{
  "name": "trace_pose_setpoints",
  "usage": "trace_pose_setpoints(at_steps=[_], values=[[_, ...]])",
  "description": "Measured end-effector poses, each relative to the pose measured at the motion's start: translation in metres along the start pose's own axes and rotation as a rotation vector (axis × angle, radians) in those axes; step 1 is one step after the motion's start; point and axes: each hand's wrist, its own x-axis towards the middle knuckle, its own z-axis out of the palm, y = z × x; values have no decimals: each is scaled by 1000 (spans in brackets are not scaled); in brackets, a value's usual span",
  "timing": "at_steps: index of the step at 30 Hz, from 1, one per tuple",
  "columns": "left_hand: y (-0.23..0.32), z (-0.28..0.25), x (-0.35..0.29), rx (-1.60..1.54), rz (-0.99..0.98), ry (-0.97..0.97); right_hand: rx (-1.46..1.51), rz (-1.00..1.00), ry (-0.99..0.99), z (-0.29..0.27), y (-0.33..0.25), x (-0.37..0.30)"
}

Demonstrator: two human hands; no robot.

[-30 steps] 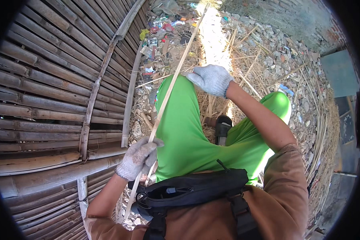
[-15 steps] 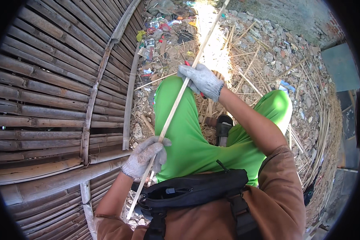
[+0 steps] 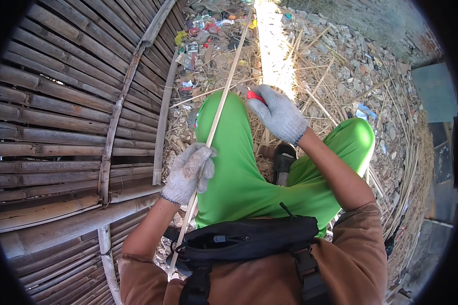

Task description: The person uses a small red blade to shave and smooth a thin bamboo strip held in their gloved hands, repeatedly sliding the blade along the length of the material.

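Note:
A long, thin, pale bamboo strip (image 3: pixel 222 108) slants across my left thigh, from the rubble at the top down beside my waist. My left hand (image 3: pixel 188 174), in a grey knit glove, is closed around its lower part. My gloved right hand (image 3: pixel 280 116) is closed on a knife with a red handle (image 3: pixel 256 97). The knife's short blade points left toward the strip, apart from it or only just near it; I cannot tell exactly. The fingers under my right hand are partly hidden.
A bamboo slat wall (image 3: pixel 61 112) stands close on my left. Rubble, litter and bamboo shavings cover the ground ahead, with a bright sunlit patch (image 3: pixel 275 56). Long thin strips (image 3: pixel 409 168) lie at the right. A black waist bag (image 3: pixel 254 236) sits across my lap.
My right hand has come off the strip and moved right and down, showing the knife. The strip's upper end has swung left. My left hand has shifted slightly up along my thigh.

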Motion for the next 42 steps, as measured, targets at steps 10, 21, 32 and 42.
trace_pose_setpoints(at_steps=[10,21,32,42], values=[[4,5,-4,44,-48,21,-145,-259,21,3,-21,0],[3,16,-5,13,-15,40,-200,-292,99,12,-22,-8],[4,21,-10,-38,-7,94,-186,-270,97,12,-28,-5],[-4,19,-23,-13,-10,118,-182,-322,103,15,-25,-8]])
